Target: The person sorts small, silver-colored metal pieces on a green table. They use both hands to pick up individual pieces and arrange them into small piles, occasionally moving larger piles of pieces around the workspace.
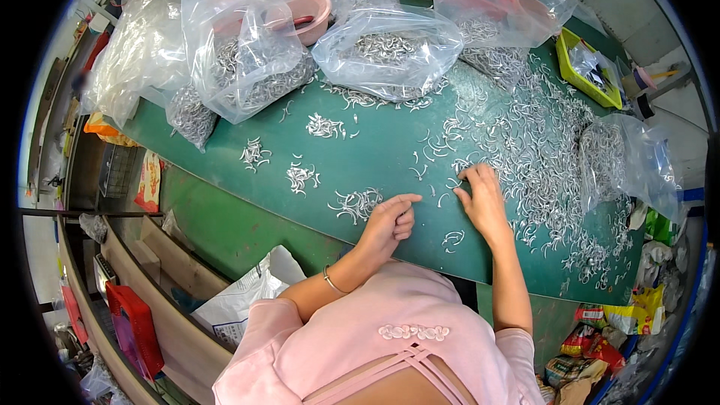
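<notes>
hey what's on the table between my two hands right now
In the head view, only bare green table and one or two loose silvery hooks lie between the left hand and right hand.

Green table (pixel 375 146) — strewn metal hooks (pixel 540 150), clear bags (pixel 386 52), yellow tray (pixel 581 75).

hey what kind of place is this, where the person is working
Most likely a small workshop for hand-sorting metal parts. A green table is strewn with small curved metal pieces, clear plastic bags hold more of them, and both hands sort them into little piles.
</notes>
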`<state>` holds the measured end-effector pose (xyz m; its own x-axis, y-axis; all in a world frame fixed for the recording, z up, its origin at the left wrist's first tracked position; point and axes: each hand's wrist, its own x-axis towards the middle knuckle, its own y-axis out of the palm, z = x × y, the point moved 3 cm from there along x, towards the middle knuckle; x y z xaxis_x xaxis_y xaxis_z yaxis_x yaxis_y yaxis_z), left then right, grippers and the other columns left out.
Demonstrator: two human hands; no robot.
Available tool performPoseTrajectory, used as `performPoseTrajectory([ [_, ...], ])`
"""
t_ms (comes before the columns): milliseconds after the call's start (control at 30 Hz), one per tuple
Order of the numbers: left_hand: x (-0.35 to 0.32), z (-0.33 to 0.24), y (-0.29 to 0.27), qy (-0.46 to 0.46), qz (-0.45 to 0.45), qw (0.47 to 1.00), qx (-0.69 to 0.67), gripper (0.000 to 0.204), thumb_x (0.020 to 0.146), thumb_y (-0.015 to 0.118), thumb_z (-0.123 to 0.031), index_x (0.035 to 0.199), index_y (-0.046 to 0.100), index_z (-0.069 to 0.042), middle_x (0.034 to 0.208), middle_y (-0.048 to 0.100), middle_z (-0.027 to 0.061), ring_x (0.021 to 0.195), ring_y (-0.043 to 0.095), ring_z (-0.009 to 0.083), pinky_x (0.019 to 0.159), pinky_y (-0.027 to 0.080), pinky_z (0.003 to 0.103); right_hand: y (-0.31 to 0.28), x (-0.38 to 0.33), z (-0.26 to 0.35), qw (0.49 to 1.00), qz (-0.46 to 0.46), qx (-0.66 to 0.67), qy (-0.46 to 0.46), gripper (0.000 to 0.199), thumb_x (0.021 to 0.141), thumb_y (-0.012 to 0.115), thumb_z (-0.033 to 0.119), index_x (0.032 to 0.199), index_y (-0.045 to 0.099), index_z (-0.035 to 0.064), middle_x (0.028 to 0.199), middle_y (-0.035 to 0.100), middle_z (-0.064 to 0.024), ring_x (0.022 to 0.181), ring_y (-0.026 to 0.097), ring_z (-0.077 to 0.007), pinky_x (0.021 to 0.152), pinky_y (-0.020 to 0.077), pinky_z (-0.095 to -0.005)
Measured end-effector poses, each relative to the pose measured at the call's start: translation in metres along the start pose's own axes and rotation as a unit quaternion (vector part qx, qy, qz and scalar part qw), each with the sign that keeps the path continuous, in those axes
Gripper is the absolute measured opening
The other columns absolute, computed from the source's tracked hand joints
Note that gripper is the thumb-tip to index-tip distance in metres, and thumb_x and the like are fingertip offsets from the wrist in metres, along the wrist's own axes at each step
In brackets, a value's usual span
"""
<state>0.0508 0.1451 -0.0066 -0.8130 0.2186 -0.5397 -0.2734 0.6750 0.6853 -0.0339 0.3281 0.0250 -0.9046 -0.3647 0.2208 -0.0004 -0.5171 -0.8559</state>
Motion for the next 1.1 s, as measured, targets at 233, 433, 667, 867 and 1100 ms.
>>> performPoseTrajectory([
  [233,0.001,0.001,-0.006,0.007,-0.005,1.000,-0.003,0.021,0.099,0.048,-0.010,0.116,0.056,0.001,0.069,0.040,-0.0028,0.059,0.037,0.0067,0.050,0.031,0.021,-0.009,-0.003,-0.013,0.999,0.027,0.008,0.045,0.013,0.075,0.072,0.003,0.083,0.061,0.0005,0.087,0.058,-0.0156,0.086,0.056,-0.0353,0.077,0.0459,-0.0440],
  [433,0.002,0.004,-0.008,0.020,-0.007,1.000,-0.006,0.023,0.097,0.050,-0.010,0.116,0.058,0.000,0.088,0.059,0.0033,0.079,0.056,0.0126,0.072,0.047,0.026,-0.012,-0.007,-0.010,0.996,-0.035,-0.006,0.086,0.013,0.077,0.071,0.006,0.085,0.062,0.0012,0.087,0.060,-0.0147,0.086,0.058,-0.0337,0.077,0.0451,-0.0438],
  [667,0.002,0.005,-0.007,0.025,0.009,1.000,-0.015,0.021,0.096,0.052,-0.008,0.113,0.061,0.000,0.092,0.064,0.0050,0.083,0.060,0.0136,0.080,0.050,0.028,-0.002,-0.017,-0.021,0.997,0.001,-0.048,0.065,0.010,0.078,0.069,0.004,0.085,0.064,0.0013,0.088,0.061,-0.0144,0.088,0.057,-0.0331,0.079,0.0441,-0.0431],
  [867,0.002,0.008,-0.011,0.022,0.016,1.000,-0.008,0.023,0.096,0.052,-0.010,0.116,0.059,-0.001,0.093,0.062,0.0043,0.086,0.059,0.0140,0.082,0.049,0.030,-0.026,-0.019,-0.019,0.996,-0.030,-0.020,0.084,0.009,0.082,0.066,0.005,0.088,0.068,-0.0018,0.089,0.063,-0.0158,0.088,0.058,-0.0344,0.080,0.0462,-0.0429],
  [1100,0.003,0.006,-0.006,0.017,0.011,1.000,-0.004,0.025,0.096,0.053,-0.010,0.117,0.059,0.000,0.093,0.063,0.0044,0.085,0.059,0.0137,0.082,0.049,0.030,-0.019,0.003,-0.022,0.989,-0.087,0.065,0.103,0.010,0.085,0.065,0.004,0.091,0.068,-0.0036,0.086,0.065,-0.0171,0.081,0.062,-0.0340,0.074,0.0488,-0.0394],
])
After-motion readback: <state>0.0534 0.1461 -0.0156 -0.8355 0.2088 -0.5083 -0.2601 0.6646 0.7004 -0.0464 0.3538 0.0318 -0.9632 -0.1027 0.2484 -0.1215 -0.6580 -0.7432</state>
